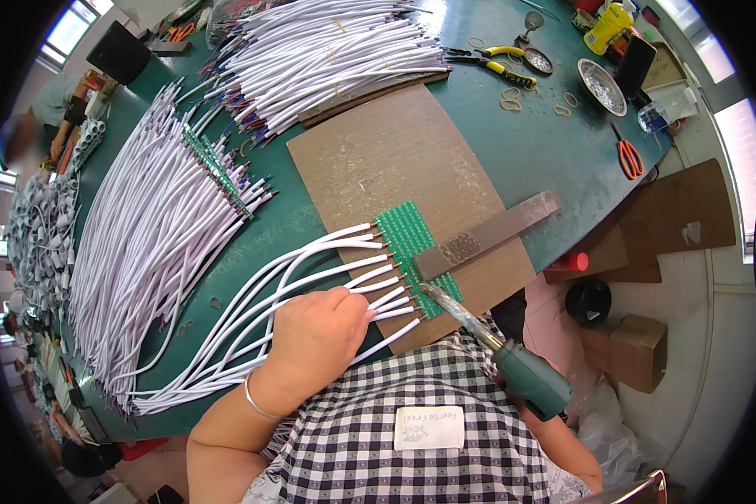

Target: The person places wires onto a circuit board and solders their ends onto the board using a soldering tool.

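My left hand is closed over a white cable, one of several whose stripped ends line the left edge of a green circuit board panel. A flat metal bar lies across the panel. My right hand, mostly hidden, grips a soldering iron by its green handle. The iron's tip rests at or just above the panel's lower part, close to the cable ends; actual contact cannot be made out. Beneath the panel is a brown board.
Left lies a large bundle of white cables with a green strip; another cable stack sits at the back. Yellow-handled pliers, orange-handled scissors and a metal dish are at far right. Another person works far left.
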The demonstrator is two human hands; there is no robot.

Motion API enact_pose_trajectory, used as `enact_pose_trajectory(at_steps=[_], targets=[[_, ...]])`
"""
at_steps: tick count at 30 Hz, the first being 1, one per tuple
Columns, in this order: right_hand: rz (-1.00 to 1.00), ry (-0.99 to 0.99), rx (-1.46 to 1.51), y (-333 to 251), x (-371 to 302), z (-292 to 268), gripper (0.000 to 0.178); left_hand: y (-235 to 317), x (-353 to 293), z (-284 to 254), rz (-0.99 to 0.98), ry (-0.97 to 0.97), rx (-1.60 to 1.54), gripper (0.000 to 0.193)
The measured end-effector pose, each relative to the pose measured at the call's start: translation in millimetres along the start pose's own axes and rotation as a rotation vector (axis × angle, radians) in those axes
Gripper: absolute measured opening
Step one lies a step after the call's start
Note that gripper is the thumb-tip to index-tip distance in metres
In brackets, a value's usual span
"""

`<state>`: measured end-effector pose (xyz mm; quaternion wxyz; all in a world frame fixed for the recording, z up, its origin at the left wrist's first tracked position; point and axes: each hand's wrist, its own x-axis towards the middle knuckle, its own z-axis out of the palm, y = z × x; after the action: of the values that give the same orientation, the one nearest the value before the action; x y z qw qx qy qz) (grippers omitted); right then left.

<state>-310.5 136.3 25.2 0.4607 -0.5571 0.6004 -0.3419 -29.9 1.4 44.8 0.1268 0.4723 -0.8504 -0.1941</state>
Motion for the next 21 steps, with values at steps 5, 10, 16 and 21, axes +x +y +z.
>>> enact_pose_trajectory(at_steps=[5, 10, 16, 21], targets=[[-0.157, -0.025, -0.026, 6, 3, 0, 0.034, 3, 0, -1, 0.011, 0.003, 0.007, 0.011], [-0.201, -0.068, -0.029, 10, 3, -1, 0.050, 4, 2, -3, 0.040, 0.008, 0.016, 0.012], [-0.243, -0.055, -0.156, 7, 7, 0, 0.049, 8, 9, -11, 0.104, 0.004, 0.059, 0.019], [-0.285, -0.030, -0.208, 6, 7, -1, 0.043, 11, 16, -16, 0.155, -0.018, 0.109, 0.020]])
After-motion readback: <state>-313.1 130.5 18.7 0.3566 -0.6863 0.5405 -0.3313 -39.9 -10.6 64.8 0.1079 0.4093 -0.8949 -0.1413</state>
